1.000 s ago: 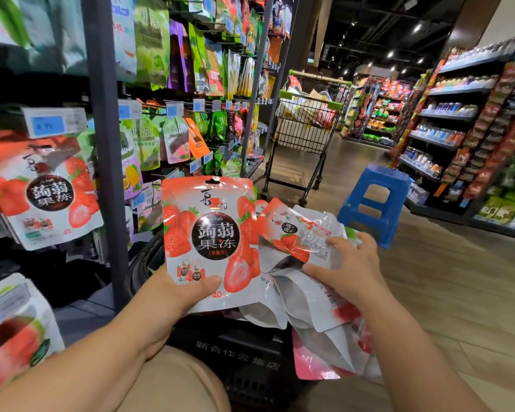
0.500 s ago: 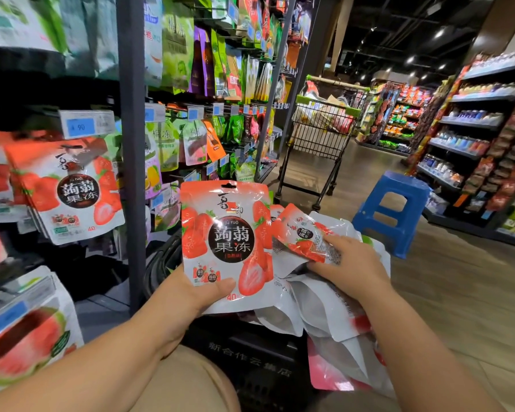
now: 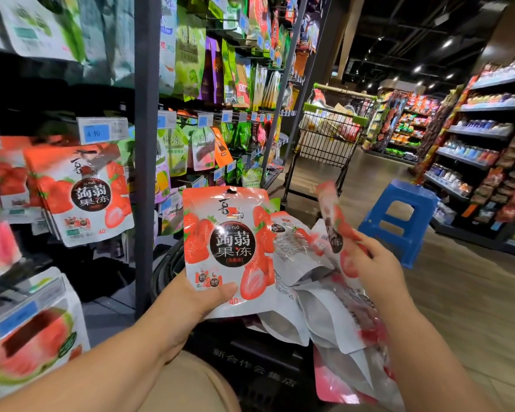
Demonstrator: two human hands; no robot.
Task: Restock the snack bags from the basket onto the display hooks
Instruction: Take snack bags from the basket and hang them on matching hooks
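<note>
Head: left hand (image 3: 191, 304) round upright bag (image 3: 229, 242), right hand (image 3: 378, 266) round tilted bag (image 3: 336, 221)

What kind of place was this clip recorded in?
A supermarket aisle, most likely: hanging snack bags under price tags, a shopping cart, and stocked shelves opposite.

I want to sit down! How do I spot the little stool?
Look down the aisle to the shopping cart. Right of it on the wooden floor stands the stool. It's the only bright blue plastic thing there.
</note>
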